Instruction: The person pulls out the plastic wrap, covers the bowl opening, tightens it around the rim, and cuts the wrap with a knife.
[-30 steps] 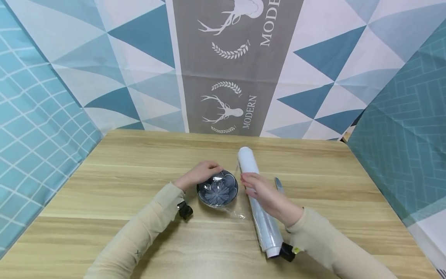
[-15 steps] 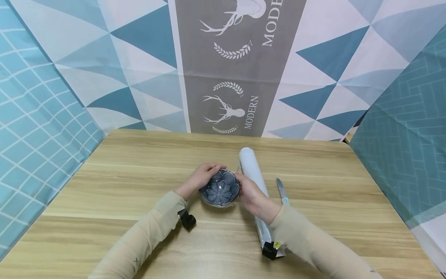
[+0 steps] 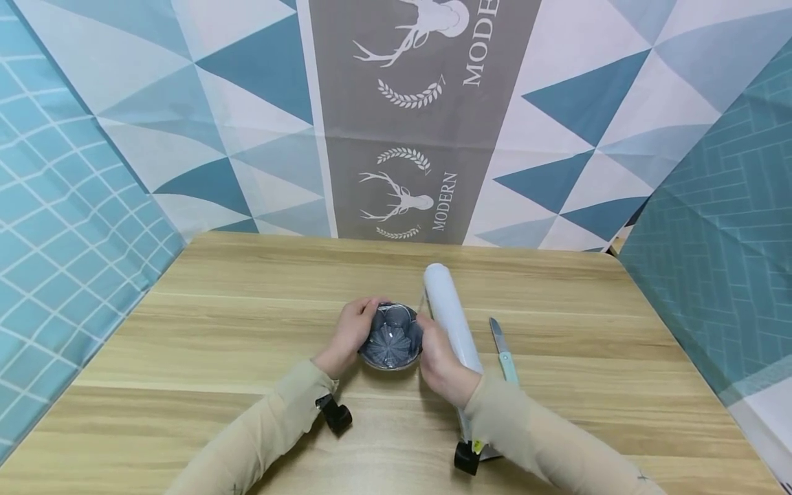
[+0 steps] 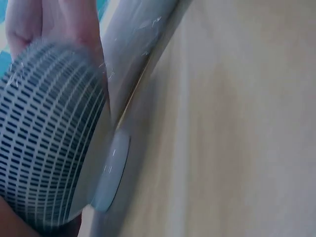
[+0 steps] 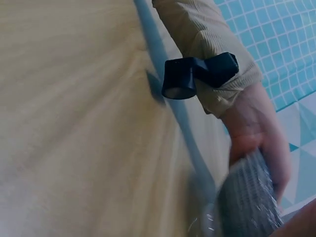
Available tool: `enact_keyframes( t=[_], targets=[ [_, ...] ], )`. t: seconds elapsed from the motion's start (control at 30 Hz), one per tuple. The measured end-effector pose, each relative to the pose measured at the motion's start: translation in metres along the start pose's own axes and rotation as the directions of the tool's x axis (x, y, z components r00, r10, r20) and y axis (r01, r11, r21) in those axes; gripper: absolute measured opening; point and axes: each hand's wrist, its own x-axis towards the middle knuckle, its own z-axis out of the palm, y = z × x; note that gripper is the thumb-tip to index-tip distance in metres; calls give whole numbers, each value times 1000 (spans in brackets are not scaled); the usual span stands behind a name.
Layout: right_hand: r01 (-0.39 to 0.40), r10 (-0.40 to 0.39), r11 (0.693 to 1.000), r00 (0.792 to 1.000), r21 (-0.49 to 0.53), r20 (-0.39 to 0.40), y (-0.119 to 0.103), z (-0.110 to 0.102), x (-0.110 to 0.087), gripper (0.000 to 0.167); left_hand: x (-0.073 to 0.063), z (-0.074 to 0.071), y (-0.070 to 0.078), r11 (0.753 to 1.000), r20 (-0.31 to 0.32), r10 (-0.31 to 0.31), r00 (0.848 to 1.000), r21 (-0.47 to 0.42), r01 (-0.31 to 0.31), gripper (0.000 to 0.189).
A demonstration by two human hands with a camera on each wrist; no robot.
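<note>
Between my two hands is a dark blue bowl (image 3: 390, 346) with a flower pattern inside, its mouth covered with shiny cling film. My left hand (image 3: 348, 335) grips its left rim, thumb on top, and my right hand (image 3: 441, 361) grips its right side. In the left wrist view the outer wall of the bowl (image 4: 47, 133) carries small dark dashes, and its pale foot tilts over the tabletop. Wrinkled clear film shows along the bowl (image 5: 249, 200) in the right wrist view, beside the left hand (image 5: 261, 133).
A long roll of cling film (image 3: 450, 313) lies right of the bowl, partly behind my right hand and forearm. Further right lies a knife (image 3: 504, 347) with a light green handle. The wooden table (image 3: 260, 275) ends at a patterned cloth backdrop (image 3: 396, 124).
My right hand has come from over the film roll to the bowl's right side and now grips it. The left hand has shifted down along the rim. The knife is more exposed.
</note>
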Motion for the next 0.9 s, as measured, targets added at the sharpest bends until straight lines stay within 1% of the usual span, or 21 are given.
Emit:
enact_keyframes(
  t=[0.07, 0.13, 0.2, 0.27, 0.37, 0.47, 0.57, 0.67, 0.77, 0.9],
  targets=[
    [-16, 16, 1000, 1000, -5, 7, 3, 1, -1, 48, -4, 1, 0, 1000, -52, -6, 999, -17, 5, 30],
    [-25, 25, 1000, 1000, -16, 4, 6, 1, -2, 48, -8, 3, 0, 999, -90, -10, 996, -39, 7, 30],
    [-22, 22, 1000, 1000, -20, -6, 8, 2, -2, 49, -11, 4, 1, 997, -113, -23, 993, -70, 15, 29],
    [-13, 13, 1000, 1000, -15, -22, 9, 3, -1, 49, -14, 6, 1, 993, -122, -27, 992, -117, 13, 30],
    [-15, 15, 1000, 999, 13, -33, 9, 3, 1, 49, -18, 7, 1, 978, -114, -32, 993, -207, 8, 31],
    [-46, 48, 996, 998, 75, -33, 8, 3, 5, 49, -20, 7, 0, 959, -98, -43, 994, -283, 13, 32],
    [-89, 96, 987, 995, 131, -43, 6, 2, 8, 48, -22, 7, -2, 940, -69, -77, 995, -338, 49, 33],
    [-119, 131, 977, 990, 175, -57, 5, 1, 8, 48, -24, 6, -3, 925, -34, -96, 995, -373, 76, 35],
    [-134, 149, 970, 987, 203, -59, 3, 0, 7, 48, -26, 5, -2, 907, -6, -120, 993, -407, 108, 37],
    [-140, 159, 968, 984, 207, -78, 2, 0, 8, 48, -28, 5, -2, 891, 1, -145, 990, -435, 131, 38]
  ],
)
